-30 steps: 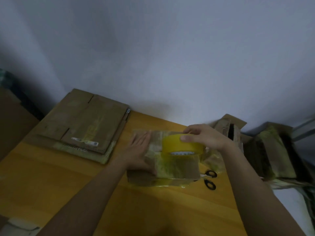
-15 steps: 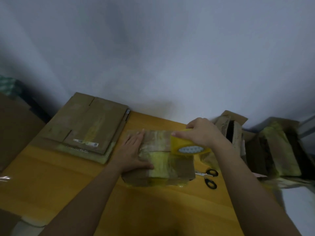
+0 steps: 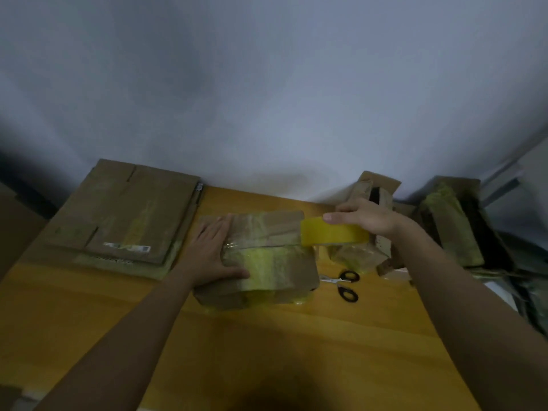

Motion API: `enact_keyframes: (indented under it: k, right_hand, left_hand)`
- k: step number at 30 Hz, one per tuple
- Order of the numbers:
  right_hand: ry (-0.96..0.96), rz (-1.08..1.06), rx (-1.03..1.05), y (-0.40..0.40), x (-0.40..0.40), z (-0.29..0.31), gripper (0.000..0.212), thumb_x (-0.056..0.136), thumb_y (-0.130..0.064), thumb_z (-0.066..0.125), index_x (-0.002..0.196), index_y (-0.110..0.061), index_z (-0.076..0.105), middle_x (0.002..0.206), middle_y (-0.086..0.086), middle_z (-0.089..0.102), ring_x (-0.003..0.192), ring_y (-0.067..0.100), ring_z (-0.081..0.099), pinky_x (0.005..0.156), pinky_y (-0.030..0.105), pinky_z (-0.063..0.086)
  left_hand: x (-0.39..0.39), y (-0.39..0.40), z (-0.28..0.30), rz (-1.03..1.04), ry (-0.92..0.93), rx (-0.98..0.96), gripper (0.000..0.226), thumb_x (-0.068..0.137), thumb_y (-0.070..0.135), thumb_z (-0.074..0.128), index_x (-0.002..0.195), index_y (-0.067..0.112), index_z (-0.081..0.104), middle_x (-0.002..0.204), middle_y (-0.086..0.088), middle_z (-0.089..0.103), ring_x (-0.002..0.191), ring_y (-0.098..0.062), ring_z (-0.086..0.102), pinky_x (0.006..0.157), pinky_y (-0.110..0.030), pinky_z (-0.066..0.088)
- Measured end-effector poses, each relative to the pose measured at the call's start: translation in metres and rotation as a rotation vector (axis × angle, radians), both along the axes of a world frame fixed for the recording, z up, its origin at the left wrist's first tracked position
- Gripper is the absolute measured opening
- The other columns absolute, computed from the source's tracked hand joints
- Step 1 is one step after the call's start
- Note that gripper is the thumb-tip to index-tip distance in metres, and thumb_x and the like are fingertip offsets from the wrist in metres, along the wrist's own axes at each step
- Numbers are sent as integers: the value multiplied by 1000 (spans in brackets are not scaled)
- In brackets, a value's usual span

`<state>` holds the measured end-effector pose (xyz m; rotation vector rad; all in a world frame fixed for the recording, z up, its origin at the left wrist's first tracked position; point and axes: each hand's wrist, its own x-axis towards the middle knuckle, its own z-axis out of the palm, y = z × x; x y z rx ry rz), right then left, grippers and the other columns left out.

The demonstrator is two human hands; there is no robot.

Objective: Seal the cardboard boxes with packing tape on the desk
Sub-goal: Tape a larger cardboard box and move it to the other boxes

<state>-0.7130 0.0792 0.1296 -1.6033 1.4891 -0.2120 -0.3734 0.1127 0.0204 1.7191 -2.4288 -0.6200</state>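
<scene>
Wall (image 3: 267, 84), pale grey-blue, fills the upper half of the head view. Below it, wooden desk (image 3: 267, 336), yellow-orange top, running from the wall toward the camera.

Flattened cardboard stack (image 3: 124, 218) lies at the desk's far left corner, against the wall; a small printed label shows near its front edge. Off the desk's right end, a dim heap of taped cardboard (image 3: 453, 221); details too dark to make out.

Cardboard box (image 3: 267, 256) sits at mid-desk, closed flaps up, yellowish tape already across its top and down the front face. A clear strip of tape runs along the top seam, from under the left hand toward the roll at the right.

Smaller open box (image 3: 367, 197) stands behind and right of it, near the wall, flaps raised, partly hidden by the right hand.

Left hand (image 3: 210, 253) lies flat on the left part of the box top, fingers straight and together, thumb spread along the front edge, pressing down; it grasps nothing.

Right hand (image 3: 364, 216) holds the tape roll (image 3: 333, 231), fingers curled over the top of the roll. Roll is yellow, seen edge-on, held just off the box's far right corner and touching or nearly touching that edge; cannot tell which.

Scissors (image 3: 345, 284), black handles, lie on the desk just right of the box, handles apart, blades pointing toward the box.
</scene>
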Motion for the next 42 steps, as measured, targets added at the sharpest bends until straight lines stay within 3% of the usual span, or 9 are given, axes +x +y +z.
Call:
enact_keyframes:
  k: [2,6,9,14,27,31,37,40,42]
  right_hand:
    - [-35,-19,-29,4,-1,-5,92,65,-81,64,85,9,61,73,15,51,71,19,51,71,32,33]
    - [122,-13,-51,1,3,-4,63,74,-67,69,53,-14,42,46,-1,32,44,14,32,55,31,26]
    - [310,45,-50,-2,-2,-9,69,71,-71,68,49,-20,28,45,-5,22,44,15,21,55,35,21]
    - [531,83,-136,-6,0,-24,70,69,-77,64,52,-20,30,47,-5,23,46,16,26,52,34,20]
    - [571,84,-89,-12,-2,-58,68,70,-80,58,56,-17,38,53,-2,33,51,18,35,52,33,28]
    - [551,81,-80,-6,7,-67,67,79,-71,61,54,-18,29,51,-3,25,47,15,23,48,29,18]
    - [531,45,-92,-1,15,-83,64,84,-68,57,53,-19,29,50,-3,23,45,15,21,47,27,16]
    - [531,78,-85,1,19,-84,61,85,-64,57,55,-19,29,52,-3,21,46,15,18,48,27,16]
    - [526,75,-88,1,20,-85,59,85,-62,57,55,-19,29,52,-4,21,47,15,19,48,28,16]
  left_hand:
    - [1,-2,0,-10,-8,5,142,43,105,27,151,23,-14,162,3,-3,148,-10,-2,118,-30,-8]
    - [5,-3,0,-42,-33,39,142,44,103,29,152,22,-15,162,4,-9,145,-5,-8,116,-28,-11]
    - [6,-8,-1,-72,-76,62,144,44,104,26,151,20,-19,161,4,-15,141,-1,-17,118,-30,-12]
    - [8,-6,-5,-88,-127,65,141,46,104,23,149,21,-24,157,10,-21,140,-1,-22,119,-33,-13]
    - [9,-4,-11,-95,-176,-6,132,50,104,7,143,17,-28,152,11,-29,142,-5,-26,117,-31,-18]
    - [-4,0,-13,102,-90,0,97,72,83,-16,151,27,-13,159,7,-15,144,-7,-20,115,-36,-21]
    - [-68,10,-12,642,-212,-1,65,100,49,11,155,19,-7,160,-16,-13,145,-40,-17,114,-57,-9]
    - [-104,13,-20,635,-124,1,65,99,47,10,154,19,-11,159,-15,-18,143,-40,-22,111,-56,-18]
    - [-131,16,-23,463,-75,-56,64,98,48,11,153,22,-9,160,-14,-13,142,-39,-24,109,-52,-26]
